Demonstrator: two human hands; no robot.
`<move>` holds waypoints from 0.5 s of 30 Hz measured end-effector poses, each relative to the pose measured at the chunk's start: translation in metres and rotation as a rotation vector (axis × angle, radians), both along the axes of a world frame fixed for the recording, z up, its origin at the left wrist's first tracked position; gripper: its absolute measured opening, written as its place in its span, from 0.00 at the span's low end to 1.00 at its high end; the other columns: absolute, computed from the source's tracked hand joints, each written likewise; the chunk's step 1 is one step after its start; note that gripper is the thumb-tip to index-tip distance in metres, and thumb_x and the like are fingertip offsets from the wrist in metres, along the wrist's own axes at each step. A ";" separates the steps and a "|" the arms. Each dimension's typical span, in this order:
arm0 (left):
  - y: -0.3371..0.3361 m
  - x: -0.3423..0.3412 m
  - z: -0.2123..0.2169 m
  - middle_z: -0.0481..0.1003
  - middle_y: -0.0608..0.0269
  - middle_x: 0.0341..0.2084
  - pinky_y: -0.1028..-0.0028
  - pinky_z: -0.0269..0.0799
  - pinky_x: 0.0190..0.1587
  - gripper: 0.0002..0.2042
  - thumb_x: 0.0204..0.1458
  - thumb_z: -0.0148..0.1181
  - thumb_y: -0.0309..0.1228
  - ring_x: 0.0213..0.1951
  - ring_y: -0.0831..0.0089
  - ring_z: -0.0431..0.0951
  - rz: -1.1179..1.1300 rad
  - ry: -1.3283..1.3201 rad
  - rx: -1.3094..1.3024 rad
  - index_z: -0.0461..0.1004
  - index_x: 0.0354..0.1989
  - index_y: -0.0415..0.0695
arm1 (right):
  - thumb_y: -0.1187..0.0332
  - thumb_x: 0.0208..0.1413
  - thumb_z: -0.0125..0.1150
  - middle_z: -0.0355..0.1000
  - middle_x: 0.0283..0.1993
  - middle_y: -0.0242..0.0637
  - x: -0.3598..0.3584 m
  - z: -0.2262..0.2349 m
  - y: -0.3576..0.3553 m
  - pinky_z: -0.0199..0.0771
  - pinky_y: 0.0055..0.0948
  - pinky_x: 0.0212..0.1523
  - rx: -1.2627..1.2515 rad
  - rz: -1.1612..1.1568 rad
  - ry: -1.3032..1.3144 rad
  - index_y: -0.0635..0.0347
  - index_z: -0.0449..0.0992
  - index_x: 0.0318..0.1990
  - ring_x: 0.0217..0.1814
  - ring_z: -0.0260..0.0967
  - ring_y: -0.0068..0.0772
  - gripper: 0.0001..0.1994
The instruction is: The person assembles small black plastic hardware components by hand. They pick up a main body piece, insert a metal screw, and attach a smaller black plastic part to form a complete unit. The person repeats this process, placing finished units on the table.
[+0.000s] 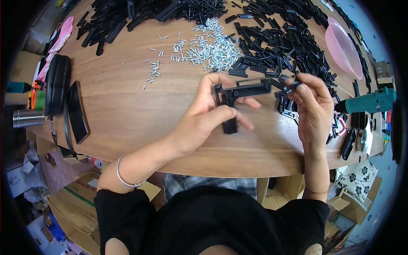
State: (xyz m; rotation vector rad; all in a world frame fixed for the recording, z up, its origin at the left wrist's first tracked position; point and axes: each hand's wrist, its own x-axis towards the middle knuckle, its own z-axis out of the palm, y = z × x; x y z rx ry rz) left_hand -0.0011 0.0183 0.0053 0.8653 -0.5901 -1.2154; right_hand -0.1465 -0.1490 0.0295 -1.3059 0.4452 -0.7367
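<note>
My left hand is closed around a black plastic toy pistol frame, its grip pointing down and its long part reaching right. Close to the far end of that frame, my right hand pinches a small dark piece between thumb and fingers; blur hides its exact shape. The two held things appear slightly apart. Beyond my hands lies a heap of small silver screws, with a few strewn to its left. A pile of black plastic parts spreads behind my right hand.
More black parts lie at the far left. A pink bowl and a teal power screwdriver are on the right. A phone, a black case and a metal cup are at the left.
</note>
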 end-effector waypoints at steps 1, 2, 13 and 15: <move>0.000 0.004 0.001 0.71 0.39 0.44 0.67 0.73 0.43 0.19 0.52 0.41 0.20 0.38 0.61 0.77 -0.011 -0.032 0.010 0.52 0.53 0.44 | 0.79 0.51 0.60 0.76 0.38 0.40 -0.002 0.001 0.002 0.72 0.20 0.38 -0.127 -0.007 0.058 0.69 0.75 0.42 0.37 0.73 0.25 0.10; -0.001 0.007 0.002 0.71 0.38 0.44 0.67 0.73 0.42 0.18 0.52 0.40 0.20 0.36 0.61 0.77 -0.021 -0.064 0.021 0.52 0.53 0.44 | 0.79 0.51 0.60 0.76 0.37 0.40 -0.004 0.003 0.005 0.72 0.19 0.37 -0.254 -0.013 0.115 0.69 0.75 0.41 0.36 0.73 0.25 0.09; 0.000 -0.007 0.002 0.66 0.59 0.45 0.79 0.64 0.40 0.24 0.50 0.54 0.18 0.38 0.79 0.66 0.161 -0.286 -0.092 0.54 0.55 0.42 | 0.80 0.43 0.66 0.70 0.49 0.44 0.009 0.004 0.020 0.69 0.30 0.50 -0.874 0.012 0.065 0.62 0.80 0.34 0.51 0.69 0.37 0.08; -0.004 -0.009 -0.001 0.65 0.64 0.36 0.81 0.63 0.37 0.26 0.47 0.63 0.24 0.35 0.82 0.65 0.179 -0.377 -0.164 0.56 0.53 0.42 | 0.79 0.43 0.66 0.68 0.51 0.45 0.015 0.000 0.023 0.68 0.32 0.53 -0.875 0.019 -0.013 0.62 0.80 0.33 0.54 0.67 0.39 0.08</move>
